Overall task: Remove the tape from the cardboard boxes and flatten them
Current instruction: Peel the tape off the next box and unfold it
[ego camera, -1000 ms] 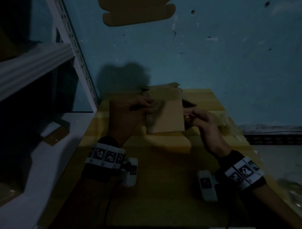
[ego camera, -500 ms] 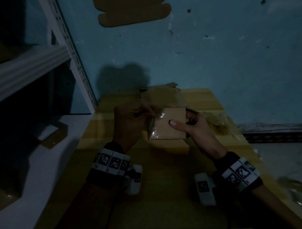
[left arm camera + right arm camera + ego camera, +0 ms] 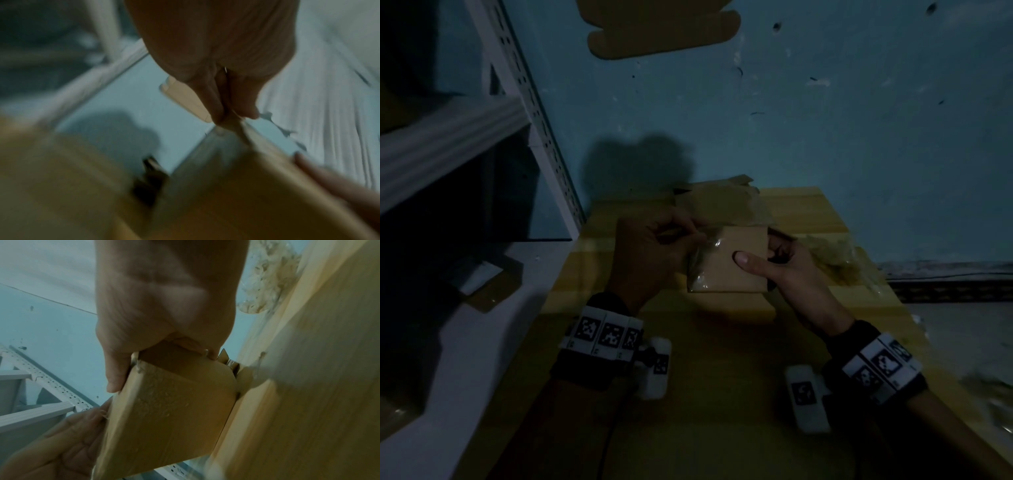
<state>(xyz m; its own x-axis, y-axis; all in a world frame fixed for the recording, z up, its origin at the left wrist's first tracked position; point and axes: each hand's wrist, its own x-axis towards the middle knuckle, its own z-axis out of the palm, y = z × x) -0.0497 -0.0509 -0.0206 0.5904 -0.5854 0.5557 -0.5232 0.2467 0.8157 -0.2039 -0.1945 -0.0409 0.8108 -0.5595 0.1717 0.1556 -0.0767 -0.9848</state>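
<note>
Wall, blue and scuffed, fills the background, with a cardboard cutout fixed high on it. A white rack stands to the left. Below the wall runs a yellow wooden table, and at its far edge lies a flattened carton. To the right on the table sits a crumpled wad of tape.

Above the table's middle the person holds a small box in the air between both hands. The right hand grips the box's right end, thumb flat on the front face and the other fingers curled behind it. The left hand is closed at the box's upper left corner, its fingertips pinching a strip of clear tape that runs glossy down the left edge. The left wrist view is blurred.
</note>
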